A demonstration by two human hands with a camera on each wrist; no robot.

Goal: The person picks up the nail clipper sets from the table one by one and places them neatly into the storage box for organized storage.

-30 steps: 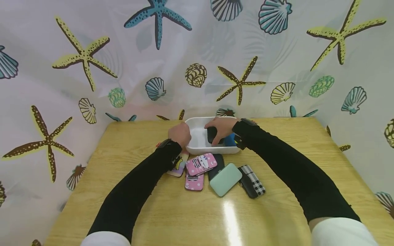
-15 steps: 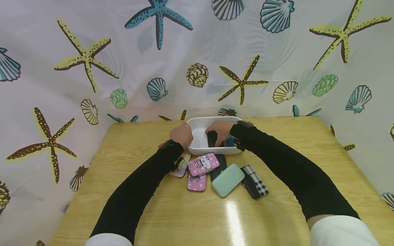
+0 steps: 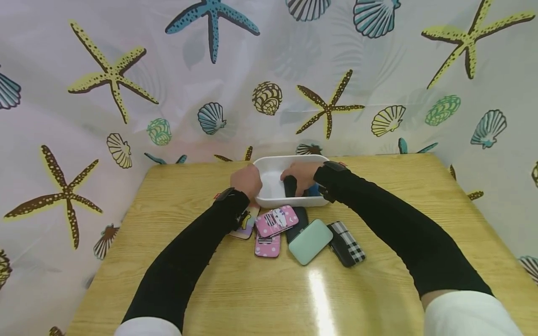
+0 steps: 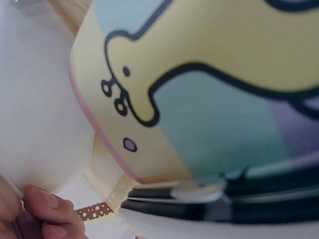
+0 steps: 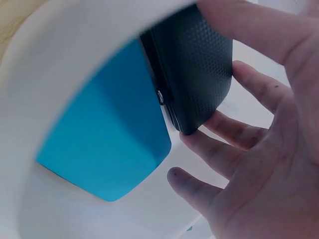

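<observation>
Black oblong textured case gripped in our right hand, we're presumably steadying the surrounding white plastic tub with pinching left hand.

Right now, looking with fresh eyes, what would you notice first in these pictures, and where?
Large printed starfish probably leap out first, on the white cloth behind the table. Then come the pink spotted cases in front of the white tub, and the right hand holding a black case inside it.
</observation>
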